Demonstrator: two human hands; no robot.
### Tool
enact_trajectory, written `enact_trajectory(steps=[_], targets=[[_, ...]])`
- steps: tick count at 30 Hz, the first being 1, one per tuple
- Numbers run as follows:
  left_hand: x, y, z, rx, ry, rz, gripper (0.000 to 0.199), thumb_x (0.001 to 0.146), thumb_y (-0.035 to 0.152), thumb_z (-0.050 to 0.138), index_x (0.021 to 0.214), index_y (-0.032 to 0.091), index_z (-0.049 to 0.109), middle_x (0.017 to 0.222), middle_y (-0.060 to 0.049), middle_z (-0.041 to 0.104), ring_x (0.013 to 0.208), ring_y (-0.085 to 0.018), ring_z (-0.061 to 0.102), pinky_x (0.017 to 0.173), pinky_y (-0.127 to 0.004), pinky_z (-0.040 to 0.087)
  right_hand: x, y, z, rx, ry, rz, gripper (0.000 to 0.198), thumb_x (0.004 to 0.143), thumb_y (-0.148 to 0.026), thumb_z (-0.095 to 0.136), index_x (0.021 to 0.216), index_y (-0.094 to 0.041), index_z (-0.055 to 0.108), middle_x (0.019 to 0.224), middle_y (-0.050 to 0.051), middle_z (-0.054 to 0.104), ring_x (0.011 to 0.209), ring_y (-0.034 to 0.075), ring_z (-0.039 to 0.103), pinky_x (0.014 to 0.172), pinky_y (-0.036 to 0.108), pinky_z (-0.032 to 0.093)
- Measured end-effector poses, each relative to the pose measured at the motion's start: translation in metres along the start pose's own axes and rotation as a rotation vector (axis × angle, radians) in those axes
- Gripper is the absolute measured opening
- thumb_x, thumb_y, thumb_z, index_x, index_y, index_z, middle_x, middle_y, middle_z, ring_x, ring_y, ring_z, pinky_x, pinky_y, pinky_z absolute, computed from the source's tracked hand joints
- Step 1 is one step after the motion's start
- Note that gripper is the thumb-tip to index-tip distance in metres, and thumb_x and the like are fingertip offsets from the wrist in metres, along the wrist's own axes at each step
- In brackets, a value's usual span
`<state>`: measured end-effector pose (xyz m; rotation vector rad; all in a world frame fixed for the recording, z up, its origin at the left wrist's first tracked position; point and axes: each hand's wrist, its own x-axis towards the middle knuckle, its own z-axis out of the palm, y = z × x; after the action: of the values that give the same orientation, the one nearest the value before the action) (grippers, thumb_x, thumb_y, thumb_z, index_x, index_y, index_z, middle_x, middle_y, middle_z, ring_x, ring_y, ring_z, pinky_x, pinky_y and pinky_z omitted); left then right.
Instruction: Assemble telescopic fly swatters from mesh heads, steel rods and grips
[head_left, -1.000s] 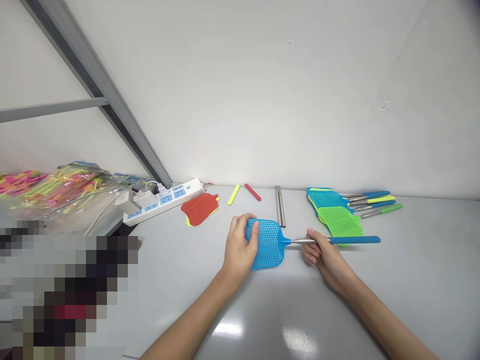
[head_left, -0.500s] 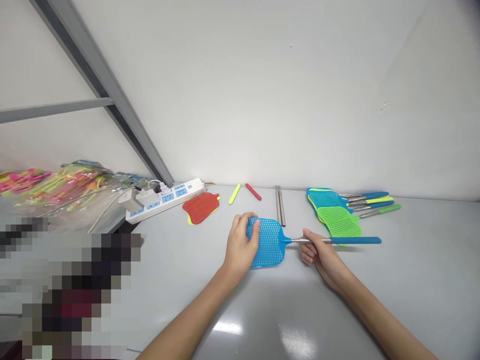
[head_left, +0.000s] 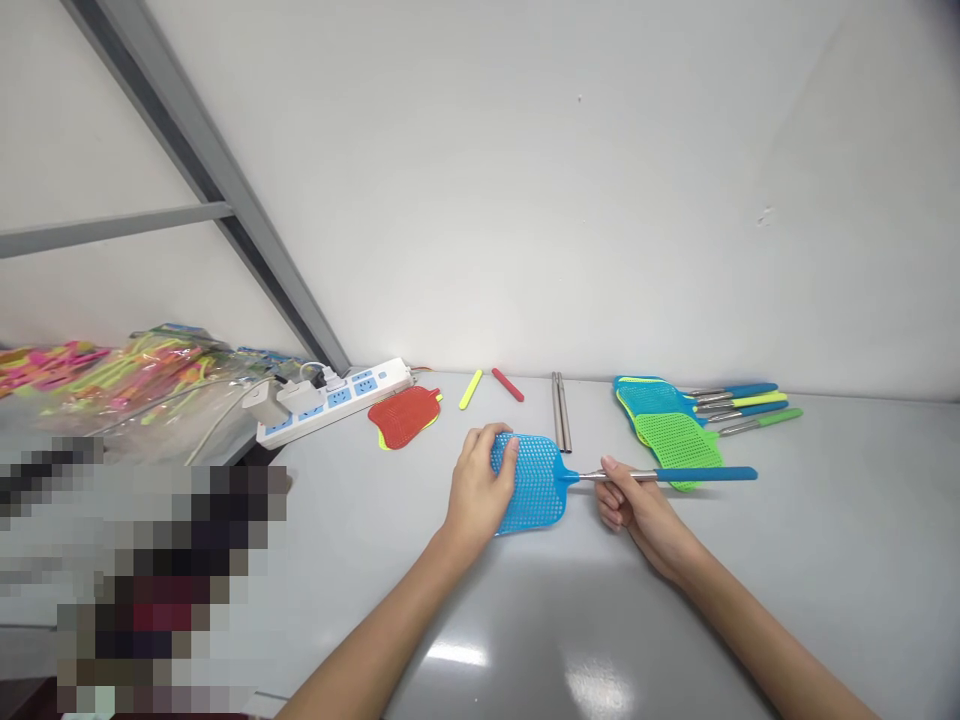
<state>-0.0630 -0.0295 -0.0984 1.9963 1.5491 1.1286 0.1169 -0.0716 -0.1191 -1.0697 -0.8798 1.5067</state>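
A blue fly swatter [head_left: 534,485] with a metal rod and a blue grip lies level between my hands, just above the table. My left hand [head_left: 482,478] is closed on the outer end of its mesh head, thumb on top. My right hand [head_left: 628,492] pinches the metal rod near the blue grip. Beyond it rests a pile of swatters, a green swatter [head_left: 682,445] on top and a blue swatter [head_left: 652,398] behind. Two metal rods [head_left: 561,412] lie side by side behind the held swatter's head.
A red swatter head [head_left: 405,417] overlaps a yellow one at the left. Near the wall lie a yellow grip [head_left: 470,390] and a red grip [head_left: 508,385]. A power strip [head_left: 337,400] with plugs and cables sits farther left, beside bagged colourful items [head_left: 157,375].
The held swatter has shifted very slightly left, its grip end a little higher. Both hands keep their hold. The camera view has moved slightly.
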Motion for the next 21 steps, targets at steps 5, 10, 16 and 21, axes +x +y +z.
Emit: enact_trajectory(steps=[5, 10, 16, 21], targets=[[0.0, -0.003, 0.001, 0.01, -0.003, 0.009, 0.02, 0.081, 0.033, 0.037, 0.09, 0.022, 0.051, 0.087, -0.003, 0.052, 0.086, -0.017, 0.051, 0.078, -0.031, 0.038, 0.001, 0.0, 0.0, 0.05, -0.019, 0.015, 0.039, 0.071, -0.05, 0.05, 0.055, -0.019, 0.033, 0.051, -0.005, 0.034, 0.039, 0.007, 0.03, 0.039, 0.022, 0.022], [0.0, -0.004, 0.003, 0.004, -0.012, 0.009, 0.021, 0.081, 0.033, 0.037, 0.09, 0.021, 0.052, 0.087, -0.003, 0.053, 0.086, -0.016, 0.051, 0.078, -0.03, 0.038, 0.0, -0.001, -0.001, 0.06, -0.029, 0.013, 0.037, 0.072, -0.049, 0.049, 0.055, -0.019, 0.034, 0.051, -0.005, 0.035, 0.04, 0.007, 0.032, 0.04, 0.022, 0.023], [0.001, -0.006, 0.005, -0.012, -0.01, 0.026, 0.021, 0.081, 0.033, 0.037, 0.091, 0.021, 0.052, 0.087, -0.003, 0.053, 0.087, -0.017, 0.051, 0.079, -0.031, 0.038, 0.002, -0.001, -0.003, 0.059, 0.015, 0.01, 0.041, 0.069, -0.055, 0.048, 0.052, -0.018, 0.036, 0.049, -0.005, 0.034, 0.039, 0.008, 0.032, 0.039, 0.023, 0.024], [0.004, -0.012, 0.006, 0.003, 0.024, 0.024, 0.022, 0.081, 0.033, 0.037, 0.092, 0.02, 0.051, 0.087, -0.004, 0.053, 0.087, -0.017, 0.051, 0.08, -0.032, 0.038, 0.006, -0.001, -0.01, 0.086, 0.126, -0.063, 0.036, 0.068, -0.048, 0.053, 0.054, -0.018, 0.039, 0.048, -0.006, 0.029, 0.038, 0.007, 0.031, 0.037, 0.021, 0.024]])
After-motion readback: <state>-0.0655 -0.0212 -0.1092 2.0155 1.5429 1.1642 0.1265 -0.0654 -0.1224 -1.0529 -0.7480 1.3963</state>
